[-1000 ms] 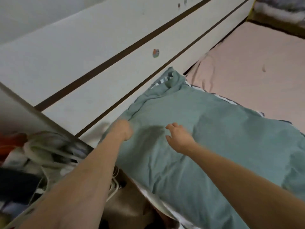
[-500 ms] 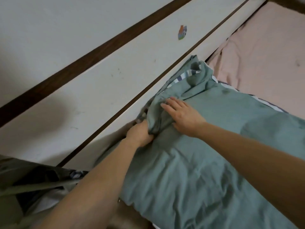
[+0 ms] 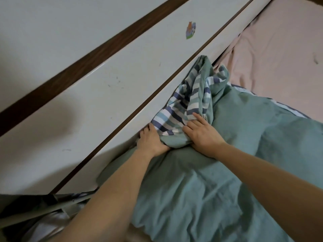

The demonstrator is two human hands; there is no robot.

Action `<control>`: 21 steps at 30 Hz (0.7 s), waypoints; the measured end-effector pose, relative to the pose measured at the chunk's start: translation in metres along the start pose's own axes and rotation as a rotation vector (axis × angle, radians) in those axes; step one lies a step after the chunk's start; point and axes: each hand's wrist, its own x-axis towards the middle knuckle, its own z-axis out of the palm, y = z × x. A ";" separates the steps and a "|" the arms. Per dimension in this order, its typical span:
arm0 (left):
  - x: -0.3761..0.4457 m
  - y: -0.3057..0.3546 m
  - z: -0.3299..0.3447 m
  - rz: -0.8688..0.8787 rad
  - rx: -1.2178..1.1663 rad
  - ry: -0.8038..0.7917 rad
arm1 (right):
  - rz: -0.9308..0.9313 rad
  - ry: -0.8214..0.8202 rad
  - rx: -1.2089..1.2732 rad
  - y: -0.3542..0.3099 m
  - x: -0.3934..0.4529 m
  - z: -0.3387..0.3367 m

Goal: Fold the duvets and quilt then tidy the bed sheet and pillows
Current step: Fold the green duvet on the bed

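Striped underside newly exposed, duvet (image 3: 227,172) corner (image 3: 202,79) wallward

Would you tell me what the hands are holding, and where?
Both the left hand and right hand grip the green duvet at its bunched, striped-lined corner by the wall.
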 end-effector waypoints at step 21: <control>-0.175 0.175 -0.033 0.655 0.497 -0.098 | 1.267 0.197 1.445 0.038 -0.074 -0.186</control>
